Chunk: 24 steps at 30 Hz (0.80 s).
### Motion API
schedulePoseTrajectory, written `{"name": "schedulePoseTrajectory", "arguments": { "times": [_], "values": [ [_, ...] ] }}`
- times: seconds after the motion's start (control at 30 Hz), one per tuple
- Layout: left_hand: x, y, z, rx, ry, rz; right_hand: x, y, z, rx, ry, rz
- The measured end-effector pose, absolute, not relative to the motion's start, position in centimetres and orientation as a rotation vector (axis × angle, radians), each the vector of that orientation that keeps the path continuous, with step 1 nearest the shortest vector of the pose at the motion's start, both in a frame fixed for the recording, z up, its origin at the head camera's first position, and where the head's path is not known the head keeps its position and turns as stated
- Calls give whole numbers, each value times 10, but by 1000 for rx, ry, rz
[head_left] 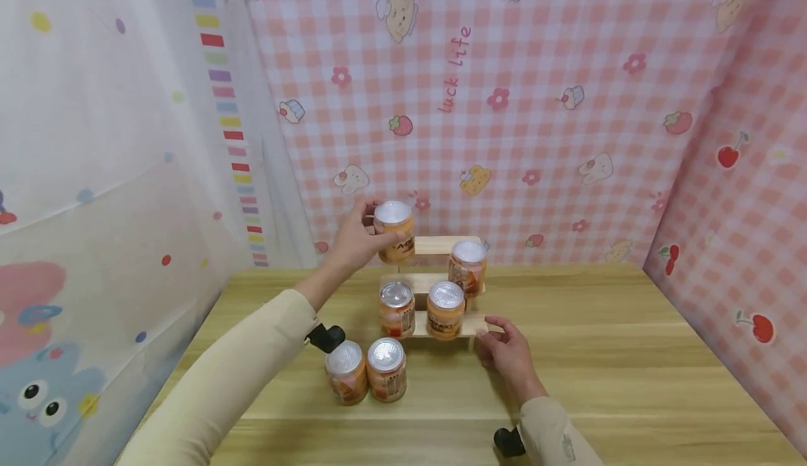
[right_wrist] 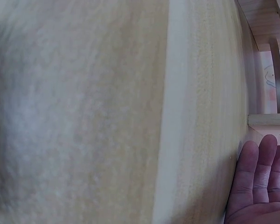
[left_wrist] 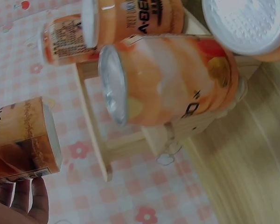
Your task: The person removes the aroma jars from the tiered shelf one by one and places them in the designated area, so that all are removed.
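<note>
My left hand (head_left: 361, 240) grips an orange can (head_left: 395, 233) with a silver lid, upright at the left end of the top step of a small wooden tiered rack (head_left: 435, 244). In the left wrist view, fingertips (left_wrist: 38, 196) curl against the side of that can (left_wrist: 25, 142). My right hand (head_left: 509, 355) is at the right end of the rack's lowest step, its fingertips right at the edge. The right wrist view shows its fingers (right_wrist: 261, 172) nearly straight beside the rack (right_wrist: 270, 120); the thumb is mostly hidden there.
One can (head_left: 468, 268) stands on the middle step at the right. The lowest step bears a left can (head_left: 397, 310) and another can (head_left: 445, 310). Two more cans, one left (head_left: 347, 373) and one right (head_left: 387, 370), stand on the wooden table (head_left: 592, 375) in front. Behind hangs a checked cloth (head_left: 542, 136).
</note>
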<state>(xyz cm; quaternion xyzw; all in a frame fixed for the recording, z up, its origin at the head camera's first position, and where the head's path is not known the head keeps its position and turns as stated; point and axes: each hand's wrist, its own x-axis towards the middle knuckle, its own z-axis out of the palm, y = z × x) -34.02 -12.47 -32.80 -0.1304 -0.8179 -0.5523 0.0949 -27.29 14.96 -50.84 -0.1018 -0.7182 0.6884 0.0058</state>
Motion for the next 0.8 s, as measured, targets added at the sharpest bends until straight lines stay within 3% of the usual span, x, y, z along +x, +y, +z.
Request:
{"name": "schedulePoseTrajectory", "arguments": {
  "times": [0.37,0.8],
  "values": [
    [-334,-156,-313,-366,-2371,-1662,-275,150,-509,-306,-2253,2150],
    [-304,-212,-312,-291,-2363,-1662,-272,150,-506,-318,-2258,2171]
  ]
}}
